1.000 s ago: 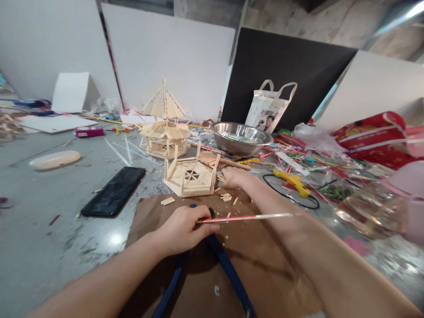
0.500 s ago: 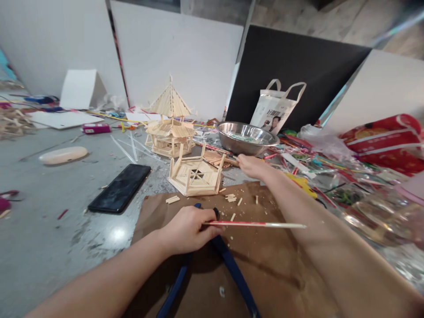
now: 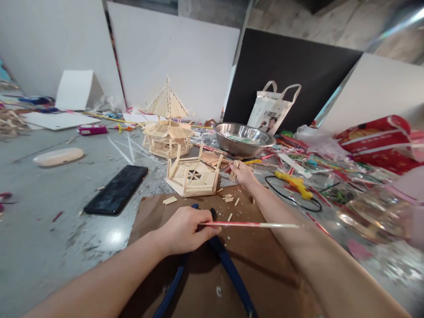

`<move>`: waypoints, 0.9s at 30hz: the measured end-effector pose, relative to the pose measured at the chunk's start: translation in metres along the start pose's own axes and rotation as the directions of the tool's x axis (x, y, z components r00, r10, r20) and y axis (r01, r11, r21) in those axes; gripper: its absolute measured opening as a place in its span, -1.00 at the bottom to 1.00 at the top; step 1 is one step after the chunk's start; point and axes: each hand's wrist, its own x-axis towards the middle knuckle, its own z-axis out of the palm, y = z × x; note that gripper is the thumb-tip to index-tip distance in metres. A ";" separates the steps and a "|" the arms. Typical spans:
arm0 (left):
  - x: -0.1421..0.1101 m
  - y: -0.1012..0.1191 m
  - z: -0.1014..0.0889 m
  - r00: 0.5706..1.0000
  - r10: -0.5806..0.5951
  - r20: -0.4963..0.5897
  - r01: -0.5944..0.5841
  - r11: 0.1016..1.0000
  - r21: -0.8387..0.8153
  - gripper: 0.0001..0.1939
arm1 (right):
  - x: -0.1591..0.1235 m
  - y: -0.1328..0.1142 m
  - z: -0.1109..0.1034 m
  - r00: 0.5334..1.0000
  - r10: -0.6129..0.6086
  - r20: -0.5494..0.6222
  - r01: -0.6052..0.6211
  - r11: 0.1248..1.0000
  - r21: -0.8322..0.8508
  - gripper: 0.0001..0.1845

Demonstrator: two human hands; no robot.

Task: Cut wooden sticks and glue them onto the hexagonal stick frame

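Observation:
My left hand (image 3: 190,232) is closed on a thin stick, red near the fingers and pale toward its tip (image 3: 278,225). Under that hand lie pliers with long blue handles (image 3: 230,269) spread apart; their jaws are mostly hidden. My right hand (image 3: 245,174) reaches forward, its fingers closed around a small bunch of wooden sticks (image 3: 234,171). Just left of it stands a hexagonal wooden stick base (image 3: 194,179) with upright posts. Short cut stick pieces (image 3: 228,198) lie before the base on a brown board (image 3: 265,265).
A stick-built pavilion (image 3: 168,128) with a pointed roof stands behind the base. A metal bowl (image 3: 243,148), a yellow glue gun (image 3: 294,183) with black cord and a clear container (image 3: 371,212) are to the right. A black phone (image 3: 115,190) lies left.
My right hand has drawn back slightly toward me from the pile beside the bowl, and a bunch of sticks now shows in its fingers. My left hand stays nearly still.

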 end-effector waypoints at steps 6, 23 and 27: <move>0.000 0.000 -0.001 1.000 0.005 0.001 -0.005 1.000 0.009 -0.70 | 0.004 -0.012 -0.011 0.995 -0.001 0.103 0.027 0.968 -0.248 -0.75; 0.001 0.000 -0.003 0.999 -0.034 0.015 0.035 0.998 -0.055 -0.70 | 0.012 -0.015 -0.015 0.921 0.043 0.388 0.257 0.679 -0.688 -0.74; 0.000 0.001 -0.004 0.992 -0.119 -0.028 0.114 0.982 -0.151 -0.69 | -0.002 -0.026 -0.034 0.950 0.001 0.314 0.207 0.749 -0.629 -0.73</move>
